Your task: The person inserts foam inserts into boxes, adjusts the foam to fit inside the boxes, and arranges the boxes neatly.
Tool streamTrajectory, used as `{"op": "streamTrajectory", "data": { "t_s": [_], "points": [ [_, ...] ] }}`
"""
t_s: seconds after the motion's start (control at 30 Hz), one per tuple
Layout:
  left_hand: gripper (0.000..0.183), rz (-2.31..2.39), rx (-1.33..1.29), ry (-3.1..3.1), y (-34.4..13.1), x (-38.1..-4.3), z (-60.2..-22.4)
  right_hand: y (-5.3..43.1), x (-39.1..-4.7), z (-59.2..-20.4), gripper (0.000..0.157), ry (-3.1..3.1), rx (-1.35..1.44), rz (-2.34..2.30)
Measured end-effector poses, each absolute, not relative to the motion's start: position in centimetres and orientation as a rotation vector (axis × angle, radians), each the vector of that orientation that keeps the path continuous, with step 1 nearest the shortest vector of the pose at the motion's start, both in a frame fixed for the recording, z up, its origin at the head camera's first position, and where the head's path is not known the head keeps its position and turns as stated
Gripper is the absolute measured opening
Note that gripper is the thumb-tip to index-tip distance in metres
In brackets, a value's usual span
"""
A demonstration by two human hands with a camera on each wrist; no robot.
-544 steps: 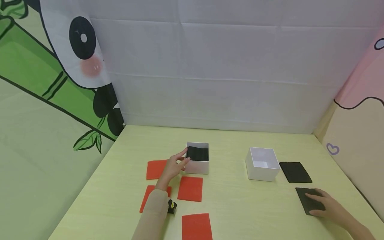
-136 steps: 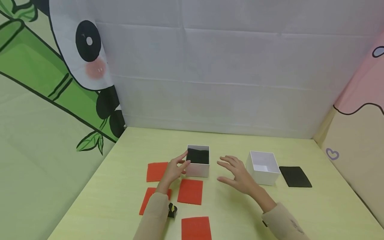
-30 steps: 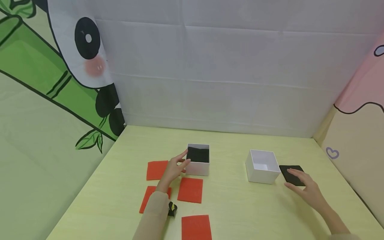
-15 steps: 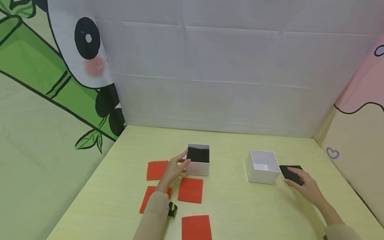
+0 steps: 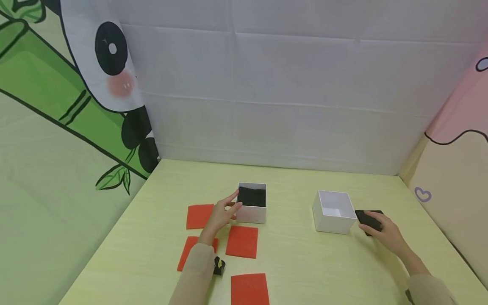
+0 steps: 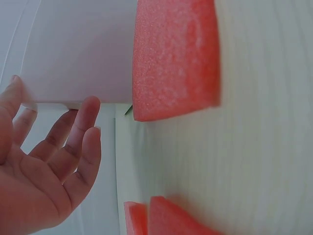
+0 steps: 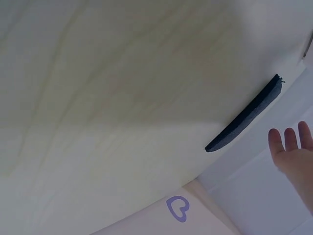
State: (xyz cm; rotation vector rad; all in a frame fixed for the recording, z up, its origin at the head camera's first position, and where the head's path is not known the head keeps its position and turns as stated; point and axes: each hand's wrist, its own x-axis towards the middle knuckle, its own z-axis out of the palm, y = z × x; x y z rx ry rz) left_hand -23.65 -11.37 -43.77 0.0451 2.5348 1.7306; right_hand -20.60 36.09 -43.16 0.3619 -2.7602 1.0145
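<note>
My left hand (image 5: 219, 216) touches the left side of a white box (image 5: 250, 215) with thumb and fingertips. Dark folded cloth (image 5: 251, 197) lies inside that box. In the left wrist view, loosely bent fingers rest at the box's wall, beside a thick red cloth (image 6: 176, 58). On the right, my right hand (image 5: 386, 233) reaches over a black folded cloth (image 5: 369, 219), covering part of it. The right wrist view has this black cloth (image 7: 247, 115) flat on the table, with a gap to the fingers.
A second white box (image 5: 331, 224), with nothing inside, stands just left of the black cloth. Several red cloths (image 5: 242, 242) lie around my left arm. A small black object with a yellow mark (image 5: 219, 266) is beside the sleeve. Hanging fabric (image 5: 282, 97) bounds the table's back.
The black cloth at front right has left the table since the oldest frame. My right hand went from near the left box to the other black cloth, lately easing left over it.
</note>
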Motion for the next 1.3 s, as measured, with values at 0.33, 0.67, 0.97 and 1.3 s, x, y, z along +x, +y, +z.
{"op": "streamTrajectory", "data": {
  "t_s": [0.33,0.67,0.97,1.3],
  "points": [
    [0.056,1.772,0.078,2.510,-11.5,-23.4,-43.5,36.5,-21.8,-44.0,0.058,-2.847,0.298,1.054],
    [0.056,1.768,0.068,2.510,-11.4,-23.4,-43.5,36.6,-23.0,-44.5,0.057,-2.861,0.326,0.966],
    [0.055,1.753,0.071,2.514,-11.3,-23.4,-43.6,37.0,-23.0,-44.7,0.055,-2.895,0.301,0.859],
    [0.056,1.771,0.075,2.506,-11.4,-23.5,-43.5,38.3,-23.0,-44.7,0.057,-2.941,0.271,0.776]
  ]
}}
